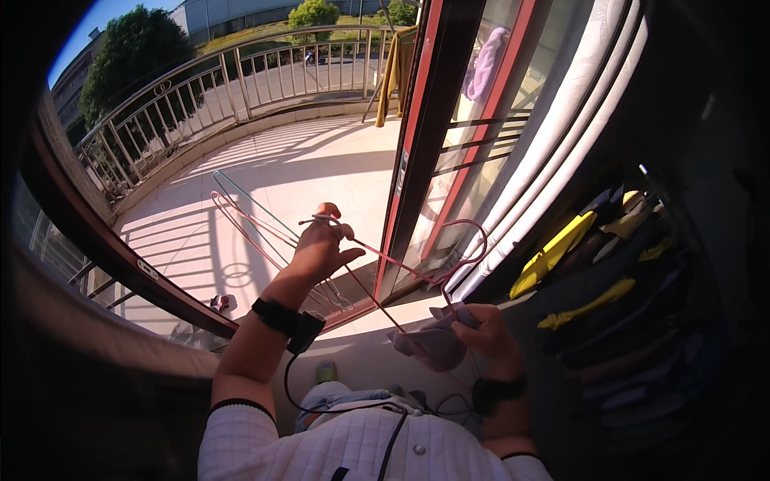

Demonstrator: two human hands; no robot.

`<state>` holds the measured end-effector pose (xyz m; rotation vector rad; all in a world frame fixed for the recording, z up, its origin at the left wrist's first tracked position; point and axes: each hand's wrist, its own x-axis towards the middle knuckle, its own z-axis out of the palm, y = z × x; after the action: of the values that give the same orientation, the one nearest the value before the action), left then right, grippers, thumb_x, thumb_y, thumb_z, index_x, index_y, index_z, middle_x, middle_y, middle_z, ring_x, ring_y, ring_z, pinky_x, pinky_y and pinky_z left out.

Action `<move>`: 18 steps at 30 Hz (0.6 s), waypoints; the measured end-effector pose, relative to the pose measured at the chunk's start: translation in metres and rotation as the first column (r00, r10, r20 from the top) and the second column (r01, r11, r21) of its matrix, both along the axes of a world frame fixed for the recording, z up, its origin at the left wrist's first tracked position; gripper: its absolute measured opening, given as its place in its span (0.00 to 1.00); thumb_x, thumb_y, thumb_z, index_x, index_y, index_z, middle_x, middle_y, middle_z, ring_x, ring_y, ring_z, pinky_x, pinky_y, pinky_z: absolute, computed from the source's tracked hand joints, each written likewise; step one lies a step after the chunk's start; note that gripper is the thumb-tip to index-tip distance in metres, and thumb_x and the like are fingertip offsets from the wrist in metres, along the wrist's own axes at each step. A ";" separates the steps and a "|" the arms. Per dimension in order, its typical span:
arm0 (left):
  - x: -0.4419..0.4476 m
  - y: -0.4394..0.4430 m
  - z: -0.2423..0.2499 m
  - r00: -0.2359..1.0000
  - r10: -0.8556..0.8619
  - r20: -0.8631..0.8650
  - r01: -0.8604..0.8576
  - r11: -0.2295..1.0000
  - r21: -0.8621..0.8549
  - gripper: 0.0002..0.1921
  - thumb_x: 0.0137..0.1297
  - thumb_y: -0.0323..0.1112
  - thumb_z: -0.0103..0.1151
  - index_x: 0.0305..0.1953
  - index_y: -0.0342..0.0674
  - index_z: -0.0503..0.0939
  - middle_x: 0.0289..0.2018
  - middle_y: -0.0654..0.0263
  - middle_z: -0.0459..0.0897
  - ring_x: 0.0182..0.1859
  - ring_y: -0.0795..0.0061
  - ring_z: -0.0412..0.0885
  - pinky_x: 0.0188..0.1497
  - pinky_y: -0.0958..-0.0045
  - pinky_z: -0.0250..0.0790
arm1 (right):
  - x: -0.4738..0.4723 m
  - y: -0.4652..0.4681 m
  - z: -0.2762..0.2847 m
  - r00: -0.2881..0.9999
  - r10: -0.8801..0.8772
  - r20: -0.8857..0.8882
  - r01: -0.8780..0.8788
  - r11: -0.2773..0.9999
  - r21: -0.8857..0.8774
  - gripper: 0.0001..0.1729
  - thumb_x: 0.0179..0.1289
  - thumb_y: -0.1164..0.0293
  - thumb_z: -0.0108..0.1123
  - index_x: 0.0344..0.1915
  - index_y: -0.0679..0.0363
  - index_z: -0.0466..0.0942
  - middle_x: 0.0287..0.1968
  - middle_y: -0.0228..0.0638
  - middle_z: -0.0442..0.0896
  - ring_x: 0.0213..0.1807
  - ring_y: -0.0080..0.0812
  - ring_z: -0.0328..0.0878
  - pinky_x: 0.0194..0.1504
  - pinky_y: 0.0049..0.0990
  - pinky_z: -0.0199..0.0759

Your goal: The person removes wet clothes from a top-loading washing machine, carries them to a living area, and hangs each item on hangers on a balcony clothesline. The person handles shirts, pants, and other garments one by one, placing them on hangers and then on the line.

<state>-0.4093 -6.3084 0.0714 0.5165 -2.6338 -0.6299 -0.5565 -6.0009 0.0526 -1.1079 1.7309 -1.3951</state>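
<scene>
My left hand [319,249] is closed around the end of a pink wire hanger [391,260], which spans across to my right side with its hook curving upward. A pale hook end wraps over the left fingers. From the same hand, a teal wire hanger [252,199] and other pinkish hangers [237,233] stick out towards the balcony. My right hand [490,337] pinches a greyish-lilac cloth [436,343] against the pink hanger's wire, near the base of its hook. The cloth is bunched around part of the wire, so that stretch is hidden.
An open sliding door frame [421,126] stands ahead, beside a gathered white curtain [541,150]. Beyond lies a tiled balcony with a metal railing [240,84] and a mustard cloth [394,72]. Dark and yellow garments [553,252] hang at right. A cable [289,391] runs from my left wrist.
</scene>
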 end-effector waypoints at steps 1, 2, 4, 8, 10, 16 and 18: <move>0.004 -0.009 0.001 0.997 -0.013 0.074 0.012 1.000 0.008 0.13 0.49 0.40 0.71 0.26 0.37 0.79 0.47 0.55 0.69 0.42 0.60 0.73 0.40 0.65 0.67 | 0.002 -0.002 0.000 1.000 -0.021 0.004 0.021 1.000 -0.004 0.08 0.57 0.72 0.61 0.34 0.67 0.80 0.23 0.28 0.78 0.28 0.15 0.71 0.30 0.21 0.67; 0.007 -0.015 0.000 0.995 -0.069 0.078 0.081 0.984 -0.158 0.16 0.51 0.41 0.70 0.19 0.37 0.77 0.40 0.58 0.73 0.40 0.60 0.72 0.38 0.67 0.66 | 0.004 -0.003 0.001 0.997 -0.062 -0.044 0.063 0.998 0.023 0.08 0.57 0.72 0.61 0.33 0.67 0.80 0.23 0.26 0.77 0.28 0.14 0.69 0.29 0.21 0.66; 0.016 -0.028 -0.004 0.974 -0.109 0.200 0.143 0.976 -0.163 0.16 0.52 0.45 0.68 0.19 0.40 0.78 0.28 0.65 0.76 0.40 0.62 0.72 0.40 0.64 0.66 | 0.008 -0.006 0.001 0.992 -0.102 -0.073 0.109 0.990 0.085 0.09 0.57 0.71 0.60 0.34 0.66 0.79 0.25 0.23 0.76 0.28 0.13 0.68 0.29 0.19 0.64; 0.045 -0.047 -0.011 0.917 -0.330 0.224 0.355 0.931 -0.081 0.16 0.59 0.50 0.60 0.25 0.43 0.81 0.23 0.65 0.79 0.34 0.63 0.75 0.38 0.66 0.67 | 0.013 -0.012 -0.009 0.984 -0.175 -0.021 0.176 0.970 0.169 0.09 0.57 0.70 0.60 0.33 0.66 0.80 0.25 0.22 0.76 0.28 0.13 0.68 0.29 0.19 0.63; 0.056 -0.053 -0.014 0.879 -0.380 0.287 0.270 0.894 0.357 0.20 0.65 0.53 0.54 0.29 0.43 0.83 0.25 0.64 0.82 0.30 0.63 0.79 0.37 0.67 0.69 | 0.011 -0.014 -0.021 0.973 -0.216 0.075 0.201 0.964 0.175 0.10 0.59 0.69 0.61 0.32 0.66 0.80 0.25 0.24 0.78 0.28 0.14 0.70 0.30 0.19 0.65; 0.088 -0.080 -0.009 0.943 -0.283 0.174 0.028 0.589 0.808 0.16 0.68 0.42 0.54 0.31 0.35 0.80 0.27 0.62 0.85 0.27 0.78 0.82 0.27 0.77 0.69 | -0.012 0.002 -0.062 0.489 -0.869 0.074 0.871 0.482 -0.090 0.17 0.64 0.62 0.59 0.41 0.67 0.77 0.36 0.34 0.81 0.35 0.25 0.77 0.38 0.26 0.71; 0.094 -0.090 -0.008 0.978 -0.144 0.149 -0.046 0.552 0.833 0.15 0.68 0.40 0.54 0.30 0.34 0.79 0.26 0.62 0.85 0.24 0.77 0.81 0.25 0.77 0.68 | -0.018 0.020 -0.059 0.276 -0.921 0.274 0.960 0.254 -0.115 0.23 0.65 0.59 0.58 0.50 0.67 0.73 0.47 0.41 0.79 0.44 0.32 0.77 0.45 0.30 0.71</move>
<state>-0.3157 -6.3984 0.0635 0.7875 -2.3515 -1.9929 -0.5741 -5.9808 -0.0065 0.1938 2.2278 -2.3959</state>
